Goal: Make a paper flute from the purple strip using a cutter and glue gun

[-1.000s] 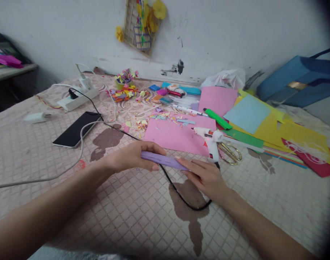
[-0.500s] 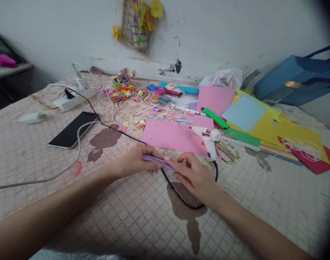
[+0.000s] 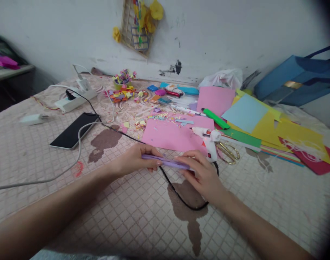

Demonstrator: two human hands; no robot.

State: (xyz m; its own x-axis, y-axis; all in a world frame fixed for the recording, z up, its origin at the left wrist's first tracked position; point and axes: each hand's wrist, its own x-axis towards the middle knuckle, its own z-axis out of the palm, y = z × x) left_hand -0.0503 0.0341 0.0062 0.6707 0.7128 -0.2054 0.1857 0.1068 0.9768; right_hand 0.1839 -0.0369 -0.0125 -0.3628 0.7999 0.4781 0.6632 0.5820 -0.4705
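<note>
A narrow folded strip of purple paper (image 3: 172,164) stretches between my two hands, above the quilted cloth. My left hand (image 3: 139,159) pinches its left end between thumb and fingers. Around its right end the fingers of my right hand (image 3: 200,173) are closed, hiding the tip. Beneath the strip runs the black cord (image 3: 178,195) of a white hot glue gun (image 3: 207,135), which lies just beyond my right hand. Pink sheet (image 3: 165,137) lies flat behind the hands, with small paper scraps on its far edge.
Gold-handled scissors (image 3: 228,151) lie beside the glue gun. A green cutter (image 3: 215,118) and stacked coloured sheets (image 3: 246,112) are at right. On the left are a phone (image 3: 74,130), a power strip (image 3: 75,101) and a grey cable (image 3: 79,144). A pot of paper flowers (image 3: 123,79) stands behind.
My right hand has slid right along the purple paper, away from my left hand, so more of the strip shows between them. My left hand has barely moved.
</note>
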